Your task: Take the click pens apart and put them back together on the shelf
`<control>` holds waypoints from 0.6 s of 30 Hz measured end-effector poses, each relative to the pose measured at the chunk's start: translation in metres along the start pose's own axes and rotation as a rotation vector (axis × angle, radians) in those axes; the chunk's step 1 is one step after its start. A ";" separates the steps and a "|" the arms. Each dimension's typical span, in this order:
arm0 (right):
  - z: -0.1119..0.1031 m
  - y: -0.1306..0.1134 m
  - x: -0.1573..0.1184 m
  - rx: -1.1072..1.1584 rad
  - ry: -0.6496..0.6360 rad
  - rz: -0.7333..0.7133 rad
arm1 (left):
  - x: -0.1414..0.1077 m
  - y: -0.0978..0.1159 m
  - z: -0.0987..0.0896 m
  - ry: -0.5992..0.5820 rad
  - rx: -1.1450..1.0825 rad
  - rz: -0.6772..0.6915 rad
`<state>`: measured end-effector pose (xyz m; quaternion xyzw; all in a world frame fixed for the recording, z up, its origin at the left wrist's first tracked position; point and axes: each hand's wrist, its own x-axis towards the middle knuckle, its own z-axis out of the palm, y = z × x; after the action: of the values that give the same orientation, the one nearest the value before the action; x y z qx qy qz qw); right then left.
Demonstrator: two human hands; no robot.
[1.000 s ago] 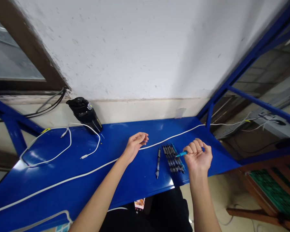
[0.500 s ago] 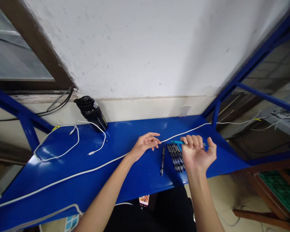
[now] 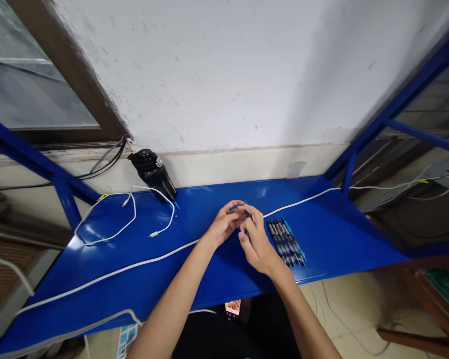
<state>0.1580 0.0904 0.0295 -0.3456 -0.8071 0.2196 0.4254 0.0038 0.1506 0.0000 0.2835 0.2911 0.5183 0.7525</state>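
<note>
My left hand (image 3: pixel 222 224) and my right hand (image 3: pixel 255 240) meet above the blue shelf top (image 3: pixel 333 234), and together they pinch a blue pen (image 3: pixel 236 206). Most of the pen is hidden by my fingers, with only short blue bits showing. To the right of my right hand lies a tight row of several dark pens (image 3: pixel 285 243), with blue clips on some. The single dark pen that lay beside that row is not visible, and my hands may hide it.
A white cable (image 3: pixel 303 203) runs along the shelf behind my hands. A black bottle (image 3: pixel 153 174) stands at the back left, beside a looped white charging cable (image 3: pixel 108 222). Blue metal uprights frame the shelf, and a white wall rises behind it.
My hands have come together, and the blue pen is now held between them instead of in my right hand alone. The view has shifted slightly, and the loose dark pen no longer shows.
</note>
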 end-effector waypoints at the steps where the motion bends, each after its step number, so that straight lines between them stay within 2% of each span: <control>1: 0.000 -0.002 0.001 -0.039 -0.028 0.002 | 0.000 0.000 0.000 0.014 0.000 0.007; 3: -0.002 -0.007 -0.002 -0.105 -0.034 0.006 | 0.003 0.001 -0.002 0.048 0.039 0.053; 5: -0.004 -0.013 -0.015 -0.123 0.008 -0.007 | 0.005 0.003 -0.007 0.118 0.150 0.171; 8: -0.004 -0.027 -0.058 -0.009 0.006 -0.055 | 0.009 0.010 -0.022 0.298 0.463 0.408; 10: 0.000 -0.035 -0.095 0.044 -0.099 -0.029 | 0.011 0.014 -0.035 0.407 0.696 0.515; 13: 0.012 -0.038 -0.144 0.008 -0.350 0.106 | 0.013 0.019 -0.051 0.477 0.887 0.563; 15: 0.022 -0.028 -0.168 -0.026 -0.499 0.236 | 0.015 0.020 -0.058 0.507 0.996 0.575; 18: 0.037 0.002 -0.195 -0.159 -0.706 0.371 | 0.016 0.018 -0.063 0.547 1.148 0.594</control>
<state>0.2054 -0.0555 -0.0959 -0.4203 -0.8420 0.3348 0.0474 -0.0486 0.1790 -0.0314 0.5630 0.6079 0.5190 0.2099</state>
